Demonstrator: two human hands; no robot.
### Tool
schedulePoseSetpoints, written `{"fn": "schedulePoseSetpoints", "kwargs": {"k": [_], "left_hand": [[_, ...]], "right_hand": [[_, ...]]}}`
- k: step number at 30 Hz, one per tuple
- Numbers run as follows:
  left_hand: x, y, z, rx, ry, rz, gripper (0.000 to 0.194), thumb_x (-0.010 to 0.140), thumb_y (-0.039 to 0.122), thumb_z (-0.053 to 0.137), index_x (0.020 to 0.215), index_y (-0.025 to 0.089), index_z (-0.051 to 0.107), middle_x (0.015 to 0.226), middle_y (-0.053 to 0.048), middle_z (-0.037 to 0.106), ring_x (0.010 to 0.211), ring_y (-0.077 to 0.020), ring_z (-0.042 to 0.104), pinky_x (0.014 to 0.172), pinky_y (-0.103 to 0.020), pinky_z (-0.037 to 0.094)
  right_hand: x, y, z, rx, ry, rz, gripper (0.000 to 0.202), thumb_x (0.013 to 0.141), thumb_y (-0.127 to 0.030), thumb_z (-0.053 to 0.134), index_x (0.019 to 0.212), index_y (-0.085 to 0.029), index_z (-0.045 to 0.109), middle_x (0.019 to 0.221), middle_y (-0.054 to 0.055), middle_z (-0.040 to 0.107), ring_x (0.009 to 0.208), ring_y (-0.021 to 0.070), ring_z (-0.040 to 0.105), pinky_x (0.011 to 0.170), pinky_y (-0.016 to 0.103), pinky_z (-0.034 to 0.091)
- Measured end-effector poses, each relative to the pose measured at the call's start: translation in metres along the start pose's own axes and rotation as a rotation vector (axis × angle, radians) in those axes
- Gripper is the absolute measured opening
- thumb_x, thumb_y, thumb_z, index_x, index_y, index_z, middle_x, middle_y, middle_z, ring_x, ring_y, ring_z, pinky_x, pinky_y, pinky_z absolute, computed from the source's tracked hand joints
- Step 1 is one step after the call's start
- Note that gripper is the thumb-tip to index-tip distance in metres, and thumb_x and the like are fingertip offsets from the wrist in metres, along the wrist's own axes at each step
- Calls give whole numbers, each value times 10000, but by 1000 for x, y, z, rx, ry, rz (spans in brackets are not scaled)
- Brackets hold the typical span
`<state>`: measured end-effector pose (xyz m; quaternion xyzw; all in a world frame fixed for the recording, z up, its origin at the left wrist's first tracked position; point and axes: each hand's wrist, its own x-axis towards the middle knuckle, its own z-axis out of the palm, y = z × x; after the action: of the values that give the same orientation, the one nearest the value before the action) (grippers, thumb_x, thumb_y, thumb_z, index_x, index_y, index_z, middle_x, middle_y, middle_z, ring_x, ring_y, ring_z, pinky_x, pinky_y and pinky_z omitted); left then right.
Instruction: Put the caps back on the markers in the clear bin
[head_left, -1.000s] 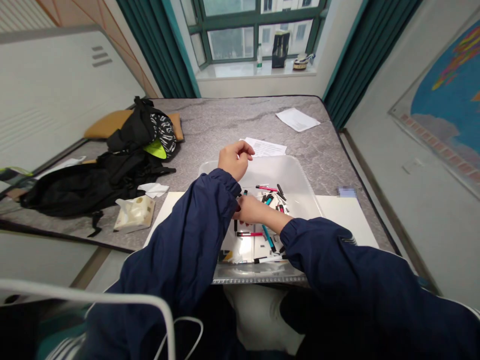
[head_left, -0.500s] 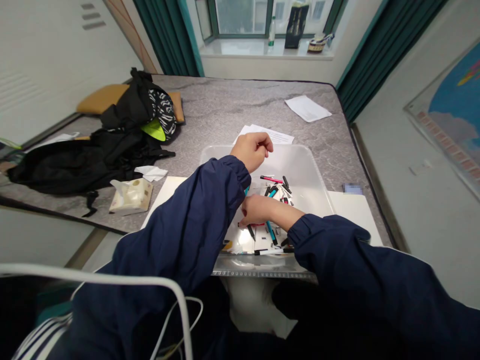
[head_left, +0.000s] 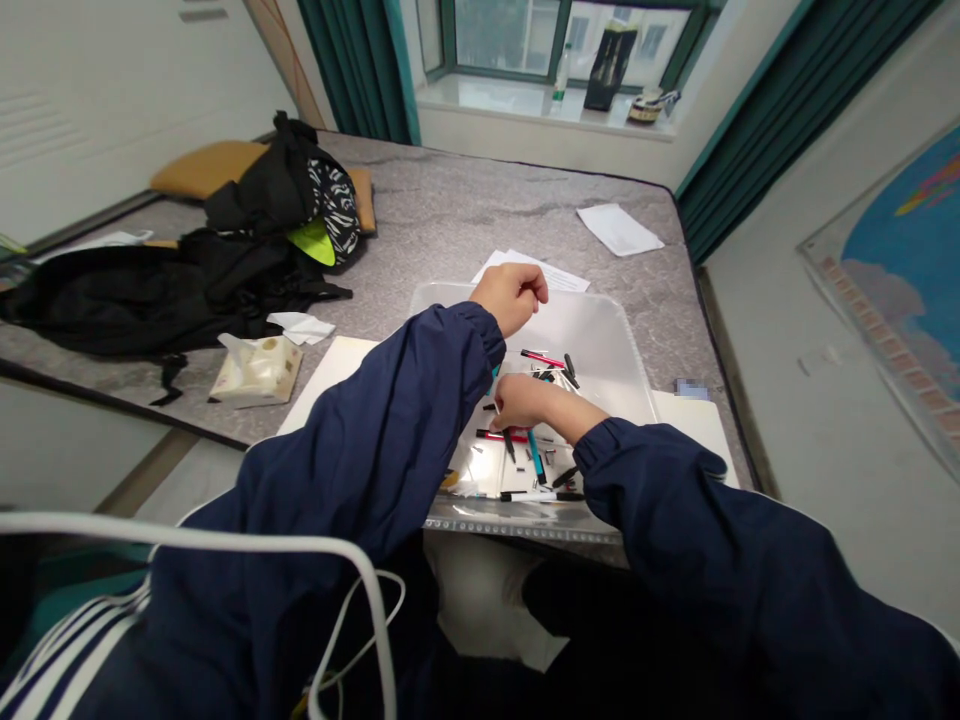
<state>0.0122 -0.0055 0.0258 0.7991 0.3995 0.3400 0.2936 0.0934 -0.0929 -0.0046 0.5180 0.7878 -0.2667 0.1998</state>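
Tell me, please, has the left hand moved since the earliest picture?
Yes, the left hand has moved a little to the right, judged against the printed sheets just beyond it.

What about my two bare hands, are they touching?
Apart. The head view shows some clear plastic tub between the left hand and right hand.

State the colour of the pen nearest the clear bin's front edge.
The pen is white with black ends, seen best in the head view.

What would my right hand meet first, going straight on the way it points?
Your right hand would probably meet the red pen just past its fingertips in the clear box, though depth is hard to judge.
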Motion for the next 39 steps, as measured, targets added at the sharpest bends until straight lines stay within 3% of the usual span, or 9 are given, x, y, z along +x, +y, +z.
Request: {"fn": "schedulePoseSetpoints", "kwargs": {"k": [6, 12, 18, 21, 26, 31, 34, 39], "left_hand": [[1, -4, 0, 8, 9, -51, 268, 693, 49, 461, 754, 157, 699, 663, -22, 674, 700, -141, 605, 777, -281, 471], [3, -6, -2, 12, 1, -72, 267, 676, 50, 472, 752, 155, 706, 661, -26, 675, 681, -147, 601, 742, -278, 479], [2, -6, -3, 5, 9, -72, 267, 675, 50, 468, 745, 162, 700, 665, -25, 677, 661, -140, 602, 722, -267, 492], [2, -7, -3, -7, 14, -79, 264, 674, 54, 467, 744, 162, 697, 660, -23, 675, 647, -137, 608, 710, -259, 498], [2, -10, -4, 3, 3, -51, 266, 670, 55, 462, 737, 161, 697, 649, -26, 675, 629, -133, 612, 702, -258, 505], [3, -12, -4, 2, 11, -54, 266, 677, 59, 458, 741, 163, 694, 648, -24, 671, 614, -129, 604, 677, -253, 508], [4, -12, -5, -10, 9, -69, 267, 677, 58, 459, 748, 162, 695, 653, -26, 672, 613, -127, 600, 662, -248, 509], [4, -14, -6, -16, 22, -91, 251, 682, 68, 468, 742, 165, 692, 672, -31, 680, 610, -126, 600, 658, -250, 514]], "right_hand": [[4, 0, 2, 315, 29, 8, 274, 794, -398, 703, 843, -131, 736, 806, 89, 737, 733, 185, 696, 712, 243, 525], [10, -10, 13, 227, 129, -58, 269, 790, -383, 717, 889, -134, 736, 907, 99, 748, 855, 210, 697, 767, 233, 513], [15, -13, 20, 710, 41, -78, 251, 861, -337, 653, 957, -114, 715, 829, 74, 757, 637, 130, 689, 610, 182, 534], [20, -19, 27, 809, 50, -133, 247, 842, -328, 678, 941, -104, 713, 828, 75, 759, 613, 124, 687, 577, 169, 540], [36, -29, 38, 761, -21, -216, 228, 828, -290, 687, 952, -100, 700, 766, 68, 750, 601, 143, 690, 532, 178, 543], [40, -28, 42, 710, 16, -208, 174, 767, -225, 724, 904, -119, 709, 803, 48, 757, 658, 143, 707, 559, 162, 536], [33, -27, 33, 626, 12, -178, 162, 768, -212, 718, 903, -122, 721, 832, 49, 760, 697, 144, 712, 579, 155, 523], [18, -23, 7, 264, 118, -172, 223, 740, -248, 753, 948, -170, 753, 964, 51, 758, 843, 178, 709, 688, 173, 508]]}}
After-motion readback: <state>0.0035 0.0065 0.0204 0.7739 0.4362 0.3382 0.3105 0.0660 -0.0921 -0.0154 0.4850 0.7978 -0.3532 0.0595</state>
